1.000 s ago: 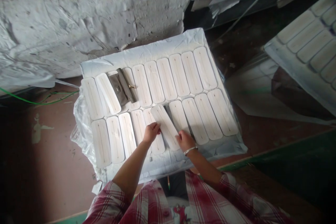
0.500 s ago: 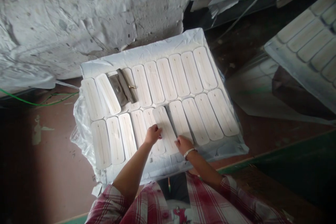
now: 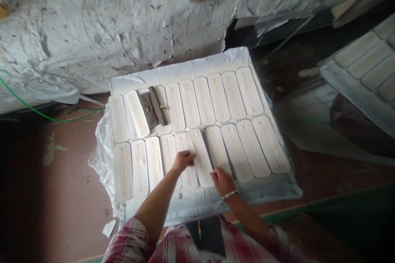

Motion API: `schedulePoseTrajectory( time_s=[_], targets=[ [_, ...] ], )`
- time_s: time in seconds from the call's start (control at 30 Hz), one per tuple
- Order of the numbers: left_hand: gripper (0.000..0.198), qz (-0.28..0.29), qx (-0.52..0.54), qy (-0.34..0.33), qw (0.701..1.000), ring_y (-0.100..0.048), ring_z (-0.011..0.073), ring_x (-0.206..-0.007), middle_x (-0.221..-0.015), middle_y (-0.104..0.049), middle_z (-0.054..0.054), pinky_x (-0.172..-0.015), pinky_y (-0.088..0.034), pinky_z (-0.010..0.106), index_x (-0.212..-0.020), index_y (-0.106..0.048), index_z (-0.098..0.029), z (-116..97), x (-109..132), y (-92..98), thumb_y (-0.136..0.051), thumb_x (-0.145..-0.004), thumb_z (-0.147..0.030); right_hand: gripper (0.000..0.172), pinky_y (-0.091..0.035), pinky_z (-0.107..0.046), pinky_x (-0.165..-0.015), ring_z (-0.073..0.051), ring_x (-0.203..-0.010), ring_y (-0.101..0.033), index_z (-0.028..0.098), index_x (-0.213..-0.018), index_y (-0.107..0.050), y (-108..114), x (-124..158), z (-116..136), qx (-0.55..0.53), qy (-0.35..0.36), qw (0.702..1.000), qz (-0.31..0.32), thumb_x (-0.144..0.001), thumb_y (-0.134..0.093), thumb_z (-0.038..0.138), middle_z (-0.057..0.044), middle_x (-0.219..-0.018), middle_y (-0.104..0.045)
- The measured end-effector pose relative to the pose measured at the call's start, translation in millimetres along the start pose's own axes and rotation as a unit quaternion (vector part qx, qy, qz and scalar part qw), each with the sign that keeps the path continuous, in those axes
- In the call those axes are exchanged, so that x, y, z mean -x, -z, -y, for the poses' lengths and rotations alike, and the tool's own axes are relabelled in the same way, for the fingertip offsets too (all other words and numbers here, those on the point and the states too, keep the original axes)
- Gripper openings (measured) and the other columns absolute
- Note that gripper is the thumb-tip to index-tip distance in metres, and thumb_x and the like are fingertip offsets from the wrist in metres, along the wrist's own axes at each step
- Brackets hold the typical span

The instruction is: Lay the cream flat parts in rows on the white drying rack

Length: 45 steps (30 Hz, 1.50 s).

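Observation:
My left hand (image 3: 184, 161) pinches the left edge of a long white panel (image 3: 202, 160) with rounded corners and a faint line down its middle. On the panel's lower right edge, my right hand (image 3: 222, 181) has its fingers closed; a bracelet circles that wrist. The panel lies slightly askew in the front row, overlapping the similar panel (image 3: 184, 176) to its left. To its right a dark gap separates it from another white panel (image 3: 219, 148). Whether the panels are single or stacked is hard to tell.
Two rows of such panels cover a board wrapped in white sheeting (image 3: 138, 80). A grey-brown wallet (image 3: 152, 109) rests on the back row, beside a tilted panel (image 3: 137, 113). A second covered board (image 3: 354, 59) stands at right. Behind is a large paper-covered surface (image 3: 123, 16); a green cord (image 3: 31, 107) runs at left.
The camera view has shifted, so the board sits lower and farther right. Both hands stay at the panel's edges, and its faint middle line now shows more clearly.

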<state>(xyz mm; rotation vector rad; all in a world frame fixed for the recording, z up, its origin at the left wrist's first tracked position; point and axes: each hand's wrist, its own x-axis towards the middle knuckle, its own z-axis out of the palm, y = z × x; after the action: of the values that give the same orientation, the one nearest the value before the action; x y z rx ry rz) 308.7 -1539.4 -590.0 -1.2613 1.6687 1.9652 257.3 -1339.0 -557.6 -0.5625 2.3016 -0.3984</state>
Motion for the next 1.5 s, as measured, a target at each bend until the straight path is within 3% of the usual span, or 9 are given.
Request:
schedulePoseTrajectory(
  time_s=[0.27, 0.4, 0.53, 0.7, 0.97, 1.17, 1.33, 1.43, 1.5],
  targets=[
    [0.030, 0.012, -0.181, 0.047, 0.982, -0.060, 0.0163, -0.047, -0.052, -0.061, 0.006, -0.050, -0.049, 0.027, -0.055, -0.054, -0.014, -27.9, -9.1, 0.8, -0.062, -0.078, -0.032, 0.016, -0.034, -0.025, -0.060, -0.015, -0.065, -0.057, 0.017, -0.070, -0.059, -0.8, -16.8, 0.0, -0.041, -0.056, 0.997, 0.022, -0.084, -0.054, 0.022, -0.005, -0.072, -0.064],
    [0.035, -0.038, -0.308, 0.041, 0.950, -0.059, 0.0205, -0.051, -0.048, -0.057, 0.006, -0.055, -0.047, 0.031, -0.050, -0.054, -0.016, -43.0, -10.3, 2.0, -0.071, -0.071, -0.039, 0.021, -0.032, -0.023, -0.052, -0.011, -0.051, -0.051, 0.018, -0.062, -0.054, -5.5, -22.5, -3.1, -0.070, -0.076, 0.994, 0.036, -0.083, -0.055, 0.023, 0.000, -0.058, -0.057],
    [0.038, -0.100, -0.417, -0.046, 0.902, -0.061, 0.0317, -0.092, -0.092, -0.067, 0.016, -0.077, -0.049, 0.040, -0.093, -0.067, -0.014, -49.3, -5.1, -0.6, -0.078, -0.065, -0.037, 0.020, -0.033, -0.023, -0.049, -0.011, -0.050, -0.051, 0.018, -0.063, -0.053, -11.0, -22.8, -6.2, -0.103, -0.093, 0.990, 0.032, -0.082, -0.054, 0.024, -0.001, -0.060, -0.057],
    [0.071, -0.088, -0.570, -0.233, 0.783, -0.023, 0.0315, -0.140, -0.151, -0.027, 0.016, -0.113, -0.025, 0.049, -0.143, -0.036, -0.013, -34.0, -1.5, 0.6, -0.061, -0.083, -0.042, 0.015, -0.038, -0.024, -0.047, -0.012, -0.053, -0.055, 0.019, -0.069, -0.055, -8.5, -13.5, -4.0, -0.158, -0.087, 0.983, 0.026, -0.082, -0.050, 0.026, -0.005, -0.070, -0.061],
    [0.077, -0.019, -0.631, -0.222, 0.743, 0.004, 0.0267, -0.143, -0.154, 0.002, 0.011, -0.118, -0.003, 0.048, -0.149, -0.014, -0.010, -18.6, -14.1, 3.8, -0.042, -0.090, -0.051, 0.017, -0.039, -0.021, -0.042, -0.011, -0.049, -0.058, 0.018, -0.077, -0.057, -7.7, -9.7, -1.4, -0.160, -0.102, 0.981, 0.030, -0.085, -0.046, 0.027, -0.006, -0.075, -0.063],
    [0.095, -0.010, -0.653, -0.202, 0.730, 0.005, 0.0283, -0.143, -0.153, 0.004, 0.013, -0.118, -0.002, 0.050, -0.149, -0.011, -0.012, -18.0, -11.9, -16.1, -0.056, -0.080, -0.059, 0.016, -0.048, -0.037, -0.065, -0.026, -0.075, -0.066, 0.018, -0.087, -0.066, 1.6, -14.0, 4.4, 0.072, -0.041, 0.997, -0.002, -0.084, -0.053, 0.026, -0.015, -0.081, -0.066],
    [0.094, 0.015, -0.611, -0.193, 0.767, 0.004, 0.0293, -0.143, -0.154, 0.005, 0.014, -0.118, -0.008, 0.047, -0.149, -0.017, -0.008, -18.8, -12.7, -28.1, -0.059, -0.078, -0.053, 0.053, -0.041, -0.044, -0.102, -0.027, -0.117, -0.056, 0.028, -0.116, -0.066, -14.9, -2.8, 4.2, 0.160, 0.151, 0.974, -0.048, -0.081, -0.035, 0.002, -0.014, -0.125, -0.060],
    [0.076, 0.017, -0.505, -0.255, 0.824, -0.018, 0.0278, -0.142, -0.155, -0.014, 0.011, -0.115, -0.026, 0.044, -0.147, -0.029, -0.016, -33.9, -16.3, 11.8, -0.057, -0.082, -0.046, 0.062, -0.043, -0.050, -0.104, -0.026, -0.122, -0.052, 0.027, -0.119, -0.064, -35.6, 1.3, -16.2, 0.192, 0.255, 0.945, -0.074, -0.075, -0.032, -0.003, -0.008, -0.132, -0.056],
    [0.061, -0.113, -0.399, -0.281, 0.866, -0.036, 0.0255, -0.135, -0.150, -0.032, 0.010, -0.109, -0.036, 0.043, -0.143, -0.035, -0.019, -48.4, -19.5, 62.6, -0.049, -0.087, -0.041, 0.063, -0.046, -0.051, -0.100, -0.027, -0.120, -0.054, 0.028, -0.117, -0.066, -42.0, 0.9, -26.0, 0.215, 0.261, 0.936, -0.095, -0.072, -0.034, -0.003, -0.008, -0.131, -0.057]
  ],
)
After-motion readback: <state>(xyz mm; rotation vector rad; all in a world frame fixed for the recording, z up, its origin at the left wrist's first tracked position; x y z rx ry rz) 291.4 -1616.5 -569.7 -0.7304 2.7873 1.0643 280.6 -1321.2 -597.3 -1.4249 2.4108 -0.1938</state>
